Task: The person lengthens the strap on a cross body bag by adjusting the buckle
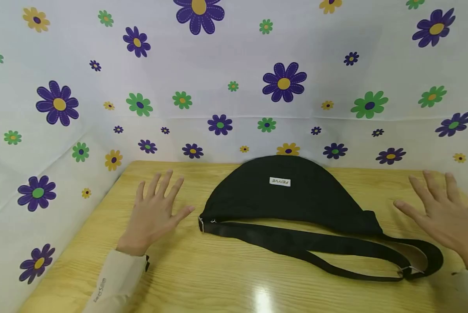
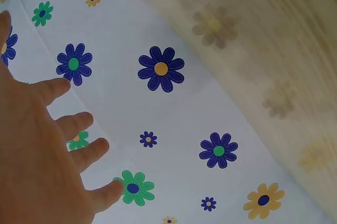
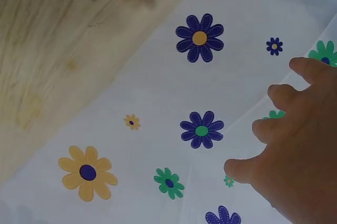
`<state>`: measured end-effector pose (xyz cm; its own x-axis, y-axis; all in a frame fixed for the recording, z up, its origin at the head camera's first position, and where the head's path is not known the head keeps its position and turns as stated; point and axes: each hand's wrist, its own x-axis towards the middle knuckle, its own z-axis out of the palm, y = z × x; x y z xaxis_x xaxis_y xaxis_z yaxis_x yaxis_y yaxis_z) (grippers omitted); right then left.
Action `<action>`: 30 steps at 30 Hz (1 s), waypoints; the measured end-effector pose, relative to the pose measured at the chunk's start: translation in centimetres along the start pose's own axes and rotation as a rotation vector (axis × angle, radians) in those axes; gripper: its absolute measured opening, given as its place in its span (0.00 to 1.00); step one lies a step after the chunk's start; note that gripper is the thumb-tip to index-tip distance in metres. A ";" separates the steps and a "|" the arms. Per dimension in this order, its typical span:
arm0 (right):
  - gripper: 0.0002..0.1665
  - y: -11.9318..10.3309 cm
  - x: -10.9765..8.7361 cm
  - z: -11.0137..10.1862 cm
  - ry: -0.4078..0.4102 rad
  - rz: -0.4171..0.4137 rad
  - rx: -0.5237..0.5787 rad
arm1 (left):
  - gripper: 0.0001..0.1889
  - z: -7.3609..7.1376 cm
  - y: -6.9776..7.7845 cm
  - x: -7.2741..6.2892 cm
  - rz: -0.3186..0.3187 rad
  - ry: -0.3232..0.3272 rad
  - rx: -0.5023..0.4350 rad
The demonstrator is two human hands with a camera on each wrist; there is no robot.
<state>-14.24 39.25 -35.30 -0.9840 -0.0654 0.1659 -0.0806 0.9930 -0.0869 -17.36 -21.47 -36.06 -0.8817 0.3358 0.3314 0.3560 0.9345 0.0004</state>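
A black waist bag (image 1: 285,195) lies on the wooden table, its curved side toward the back and a small white label (image 1: 279,181) on its front. Its black strap (image 1: 328,243) runs along the near side and loops out to the right, through a metal buckle (image 1: 410,270). Left of the bag, my left hand (image 1: 152,215) is spread with fingers straight, the thumb pointing at the bag's left end and apart from it. My right hand (image 1: 449,213) is spread likewise to the right of the bag, beyond the strap loop. Both hands hold nothing.
A white cloth (image 1: 218,65) printed with purple, green and yellow flowers hangs behind the table (image 1: 202,278) and along its left side. The table's back edge runs just behind the bag. Light glares off the table's near part.
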 end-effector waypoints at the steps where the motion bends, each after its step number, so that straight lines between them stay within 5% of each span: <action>1: 0.51 0.0 -0.1 -0.2 -0.004 0.002 0.010 | 0.41 0.1 0.2 0.2 0.011 0.008 0.005; 8: 0.45 -3.0 1.0 -2.1 -0.096 -0.052 0.180 | 0.35 -0.4 0.6 0.4 0.046 -0.034 -0.031; 16: 0.28 -7.0 1.9 -3.6 -0.100 -0.139 0.407 | 0.30 -0.3 0.9 0.4 0.061 -0.053 -0.169; 30: 0.16 -12.5 3.1 -4.4 -0.164 -0.203 0.632 | 0.25 -0.2 1.2 0.6 -0.013 -0.209 -0.408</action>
<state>-15.56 27.04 -29.35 -0.9470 -0.3074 0.0929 -0.2941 0.7141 -0.6353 -17.39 -20.18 -35.66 -0.9156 0.3798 0.1319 0.4003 0.8299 0.3887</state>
